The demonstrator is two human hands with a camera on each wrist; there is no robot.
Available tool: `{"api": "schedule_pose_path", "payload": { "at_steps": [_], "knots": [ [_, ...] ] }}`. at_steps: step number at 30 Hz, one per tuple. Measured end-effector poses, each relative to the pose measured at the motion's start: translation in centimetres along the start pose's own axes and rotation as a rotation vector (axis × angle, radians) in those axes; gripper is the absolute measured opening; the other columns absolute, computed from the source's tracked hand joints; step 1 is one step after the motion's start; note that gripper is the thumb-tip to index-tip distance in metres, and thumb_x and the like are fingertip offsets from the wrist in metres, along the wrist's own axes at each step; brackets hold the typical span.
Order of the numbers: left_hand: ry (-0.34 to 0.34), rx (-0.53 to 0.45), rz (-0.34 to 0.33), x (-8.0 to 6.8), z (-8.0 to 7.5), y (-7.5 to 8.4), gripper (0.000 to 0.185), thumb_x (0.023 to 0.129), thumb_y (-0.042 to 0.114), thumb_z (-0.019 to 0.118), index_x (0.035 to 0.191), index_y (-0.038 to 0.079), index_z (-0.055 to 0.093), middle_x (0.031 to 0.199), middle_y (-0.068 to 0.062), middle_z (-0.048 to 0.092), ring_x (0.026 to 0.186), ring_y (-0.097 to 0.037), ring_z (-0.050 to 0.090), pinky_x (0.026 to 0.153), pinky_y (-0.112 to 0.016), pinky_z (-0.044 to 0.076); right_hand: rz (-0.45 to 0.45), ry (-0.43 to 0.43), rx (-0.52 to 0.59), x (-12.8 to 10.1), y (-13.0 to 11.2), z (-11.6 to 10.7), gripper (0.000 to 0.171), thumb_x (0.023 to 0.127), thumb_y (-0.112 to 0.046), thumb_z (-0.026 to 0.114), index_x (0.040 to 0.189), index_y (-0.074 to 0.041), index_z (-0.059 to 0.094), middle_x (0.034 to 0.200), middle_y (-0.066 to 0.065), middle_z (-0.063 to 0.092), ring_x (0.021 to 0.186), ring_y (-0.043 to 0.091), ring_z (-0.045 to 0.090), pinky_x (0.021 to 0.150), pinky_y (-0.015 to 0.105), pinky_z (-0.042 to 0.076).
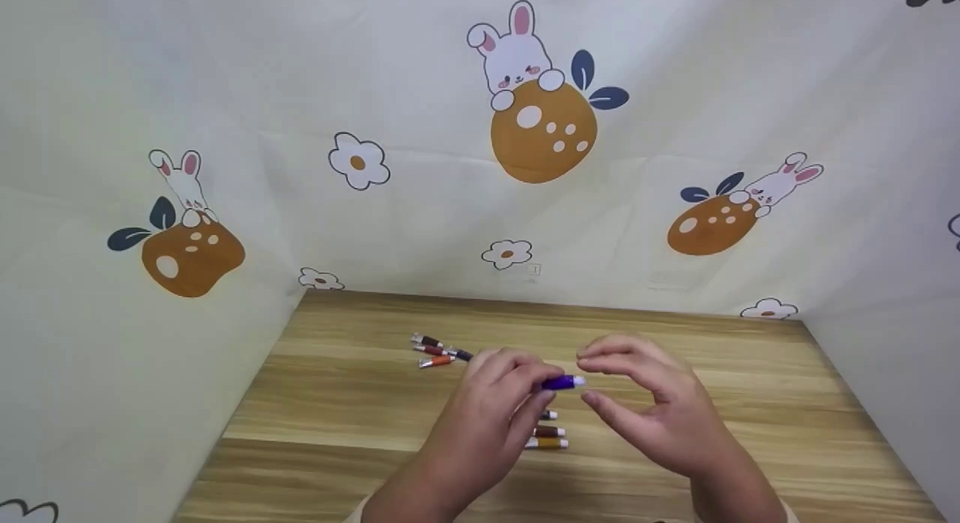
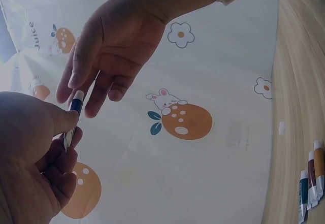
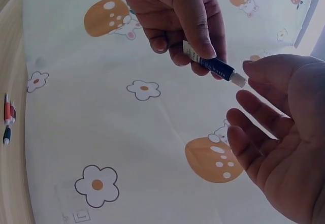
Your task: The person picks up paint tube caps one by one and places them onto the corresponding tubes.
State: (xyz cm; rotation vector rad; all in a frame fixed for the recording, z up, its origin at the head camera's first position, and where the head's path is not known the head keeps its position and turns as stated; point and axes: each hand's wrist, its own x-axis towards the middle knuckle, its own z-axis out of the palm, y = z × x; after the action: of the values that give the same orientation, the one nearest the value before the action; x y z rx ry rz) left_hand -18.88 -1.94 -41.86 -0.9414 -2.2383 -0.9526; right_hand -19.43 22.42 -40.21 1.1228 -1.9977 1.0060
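Head view: left hand (image 1: 491, 403) pinches a purple paint tube (image 1: 562, 383) above the wooden table (image 1: 337, 418), cap end toward right hand (image 1: 649, 407), whose fingers hang relaxed & apart, holding nothing; more tubes (image 1: 547, 431) lie below.

Left hand (image 1: 491, 403) raised above the wooden table (image 1: 315, 403), fingers curled in a pinch, right hand (image 1: 660, 410) just beside it, fingers relaxed, slightly spread, holding nothing

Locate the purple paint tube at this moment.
In the head view the purple paint tube sits mid-table, pinched by the left hand, its cap toward the right hand.
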Motion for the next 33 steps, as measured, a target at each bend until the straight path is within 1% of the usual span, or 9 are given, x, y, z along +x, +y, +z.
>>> {"api": "schedule_pose_path", "payload": {
  "at_steps": [3,10,15,22,25,29,31,33],
  "knots": [
    [0.001,0.002,-0.005,0.01,-0.04,0.02,0.019,0.108,0.029,0.064,0.122,0.024,0.076,0.118,0.011,0.071,0.115,-0.011,0.062,0.098,-0.033,0.053,-0.017,-0.007,0.010,0.06,0.05,0.06,0.047,0.077,0.011,0.087,0.118,-0.010,0.079,0.114,0.009,0.075,0.114,0.018,0.070,0.105,0.019,0.053],
    [-0.004,-0.010,-0.005,-0.03,-0.01,0.05,0.019,0.109,0.029,0.064,0.123,0.024,0.075,0.118,0.011,0.071,0.115,-0.012,0.061,0.099,-0.034,0.052,0.082,-0.012,-0.047,-0.01,-0.19,0.37,0.042,0.080,0.005,0.088,0.113,-0.019,0.081,0.109,0.001,0.077,0.107,0.016,0.071,0.100,0.015,0.052],
    [-0.006,-0.014,-0.006,-0.04,0.04,0.07,0.019,0.109,0.029,0.063,0.123,0.025,0.075,0.118,0.012,0.071,0.114,-0.011,0.061,0.098,-0.034,0.052,0.144,-0.006,-0.081,-0.19,-0.40,0.47,0.038,0.082,0.000,0.089,0.110,-0.025,0.081,0.107,-0.005,0.077,0.103,0.012,0.071,0.093,0.014,0.052],
    [0.017,-0.009,0.017,-0.02,0.19,0.03,0.018,0.107,0.027,0.067,0.121,0.024,0.076,0.116,0.011,0.071,0.112,-0.009,0.061,0.097,-0.031,0.050,0.155,-0.003,-0.110,-0.20,-0.36,0.53,0.034,0.084,-0.002,0.088,0.104,-0.028,0.081,0.102,-0.008,0.077,0.097,0.011,0.071,0.089,0.015,0.052],
    [0.017,-0.013,0.016,-0.03,0.19,-0.02,0.017,0.107,0.027,0.067,0.121,0.024,0.076,0.116,0.011,0.071,0.112,-0.009,0.061,0.096,-0.031,0.051,0.183,-0.009,-0.109,-0.21,-0.44,0.46,0.034,0.084,-0.004,0.088,0.110,-0.026,0.081,0.106,-0.007,0.077,0.096,0.011,0.070,0.084,0.017,0.053],
    [0.006,-0.009,-0.003,-0.03,0.08,-0.11,0.020,0.108,0.030,0.065,0.123,0.023,0.076,0.118,0.011,0.072,0.114,-0.010,0.061,0.097,-0.032,0.052,0.170,-0.001,-0.068,-0.14,-0.48,0.30,0.048,0.082,-0.002,0.088,0.126,-0.019,0.077,0.115,-0.001,0.077,0.100,0.012,0.069,0.080,0.020,0.054],
    [0.002,-0.007,-0.015,0.00,0.03,-0.15,0.020,0.108,0.030,0.064,0.123,0.023,0.076,0.119,0.011,0.072,0.114,-0.009,0.062,0.097,-0.032,0.052,0.130,0.001,-0.043,-0.10,-0.41,0.21,0.054,0.081,0.001,0.088,0.130,-0.015,0.075,0.119,0.003,0.076,0.105,0.012,0.069,0.081,0.021,0.055],
    [-0.001,-0.003,-0.021,0.04,0.04,-0.17,0.021,0.109,0.030,0.064,0.124,0.023,0.075,0.119,0.011,0.072,0.113,-0.010,0.062,0.097,-0.032,0.052,0.087,-0.005,-0.020,-0.08,-0.30,0.15,0.055,0.080,0.005,0.088,0.130,-0.013,0.075,0.121,0.006,0.075,0.112,0.012,0.069,0.089,0.019,0.056]
  ]
}}
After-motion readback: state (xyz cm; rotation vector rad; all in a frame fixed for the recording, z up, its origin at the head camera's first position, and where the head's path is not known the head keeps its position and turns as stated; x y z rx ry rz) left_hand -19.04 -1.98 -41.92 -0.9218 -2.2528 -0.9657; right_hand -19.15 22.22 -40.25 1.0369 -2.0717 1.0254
